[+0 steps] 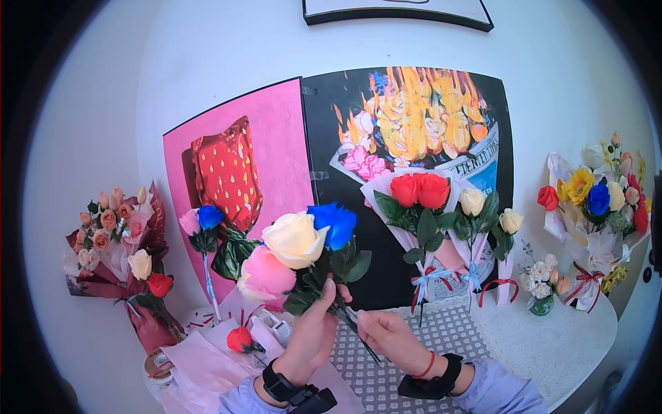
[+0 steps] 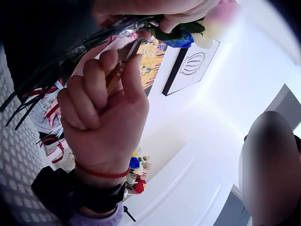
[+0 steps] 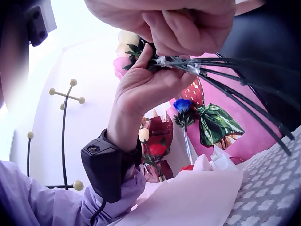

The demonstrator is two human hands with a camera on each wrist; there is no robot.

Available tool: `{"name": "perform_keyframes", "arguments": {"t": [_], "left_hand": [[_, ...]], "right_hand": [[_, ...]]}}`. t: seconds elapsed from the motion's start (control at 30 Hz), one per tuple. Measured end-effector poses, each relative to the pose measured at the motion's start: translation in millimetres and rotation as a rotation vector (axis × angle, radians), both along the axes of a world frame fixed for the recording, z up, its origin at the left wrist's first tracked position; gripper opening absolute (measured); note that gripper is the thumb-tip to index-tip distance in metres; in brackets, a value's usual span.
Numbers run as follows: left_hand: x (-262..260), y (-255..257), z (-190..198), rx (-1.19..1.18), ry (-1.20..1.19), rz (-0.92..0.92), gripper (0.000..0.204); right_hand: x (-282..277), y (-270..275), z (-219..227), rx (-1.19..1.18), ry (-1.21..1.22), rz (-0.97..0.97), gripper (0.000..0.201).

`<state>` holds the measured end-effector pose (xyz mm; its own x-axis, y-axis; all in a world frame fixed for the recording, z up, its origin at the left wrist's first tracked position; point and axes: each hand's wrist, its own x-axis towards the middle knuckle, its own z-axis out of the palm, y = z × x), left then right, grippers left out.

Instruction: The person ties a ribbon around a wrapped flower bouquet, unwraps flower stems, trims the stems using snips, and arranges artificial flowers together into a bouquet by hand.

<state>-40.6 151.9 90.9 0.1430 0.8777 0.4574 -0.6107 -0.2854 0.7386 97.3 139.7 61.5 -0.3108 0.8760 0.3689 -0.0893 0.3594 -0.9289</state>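
Note:
My left hand [image 1: 314,338] grips the green stems [image 3: 235,84] of a cream rose [image 1: 295,240], a blue rose [image 1: 334,224] and a pink rose [image 1: 267,274], just below the leaves. Clear, shiny tape [image 3: 194,67] is wrapped around the stems. Beside them, my right hand [image 1: 396,341] has its fingers curled, and thumb and forefinger pinch what looks like a thin strip of that tape. In the left wrist view, the right hand [image 2: 106,108] shows palm side, close to the stems. The stem ends fan out below both hands.
Pink wrapping paper [image 1: 200,366] and a loose red rose [image 1: 239,339] lie at the left of the patterned cloth [image 1: 427,345]. Wrapped red roses [image 1: 420,190] stand against the dark picture. Bouquets stand at left [image 1: 117,241] and right [image 1: 593,207], near a small glass vase [image 1: 541,305].

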Motion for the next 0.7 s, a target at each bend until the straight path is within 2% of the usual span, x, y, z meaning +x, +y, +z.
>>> {"name": "perform_keyframes", "arguments": {"t": [0.17, 0.23, 0.33, 0.5, 0.57, 0.63, 0.7], "left_hand": [[-10.6, -0.1, 9.5, -0.04, -0.057, 0.01, 0.022], [-13.1, 2.0, 9.8, -0.056, -0.078, -0.016, 0.021], [-11.0, 3.6, 4.9, -0.027, -0.014, -0.081, 0.023], [-1.4, -3.8, -1.2, -0.071, 0.034, -0.124, 0.026], [2.4, -5.9, 1.1, -0.098, -0.016, -0.081, 0.022], [0.3, -4.5, 2.1, -0.093, -0.019, -0.111, 0.023], [-2.1, -1.5, 1.2, -0.088, -0.023, -0.141, 0.024]], "right_hand": [[3.8, -1.3, 9.5, 0.084, 0.111, -0.08, 0.035], [4.9, -3.1, 12.5, 0.264, -0.091, -0.204, 0.029], [1.6, -6.6, 12.3, 0.364, -0.108, -0.29, 0.025], [6.3, -1.1, 8.0, 0.295, -0.162, -0.28, 0.022], [6.2, 1.4, 7.3, 0.273, -0.147, -0.265, 0.02], [5.3, 2.7, 9.1, 0.253, 0.048, -0.181, 0.014], [5.5, 7.8, 6.6, 0.202, 0.097, -0.143, 0.012]]}}
